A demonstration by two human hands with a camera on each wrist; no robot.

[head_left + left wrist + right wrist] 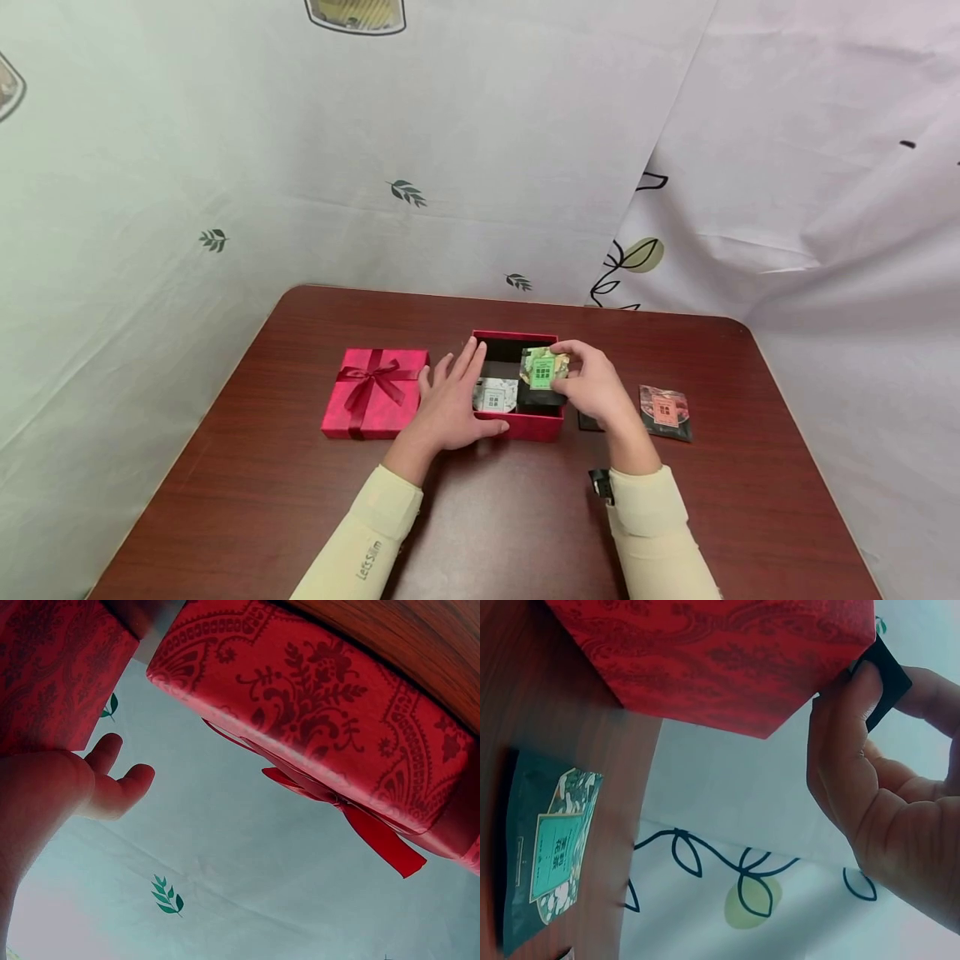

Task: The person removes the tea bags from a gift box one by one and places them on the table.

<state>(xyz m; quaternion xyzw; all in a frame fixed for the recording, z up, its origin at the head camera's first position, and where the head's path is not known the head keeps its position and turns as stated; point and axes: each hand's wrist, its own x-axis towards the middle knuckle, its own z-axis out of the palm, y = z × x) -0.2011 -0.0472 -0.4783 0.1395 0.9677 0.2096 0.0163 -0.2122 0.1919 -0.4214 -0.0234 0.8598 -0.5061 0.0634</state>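
My right hand (pixel 596 385) pinches the right edge of a black sachet with a green label (pixel 543 372), over the right half of an uncovered red box (pixel 534 427). In the right wrist view, a dark corner of that sachet (pixel 889 684) shows between thumb and fingers at the box's edge. A sachet with a white patterned front (pixel 496 396) lies inside the box at the left. Against the box's left side rests my left hand (pixel 452 410), its fingers straight toward the far corner and thumb along the front.
Left of the box lies its red lid with a ribbon bow (pixel 374 393). To the right, a sachet with a red-orange label (pixel 665 412) lies on the brown table (pixel 517 517). A teal-labelled sachet (pixel 553 855) lies beside the box, mostly hidden under my right arm in the head view.
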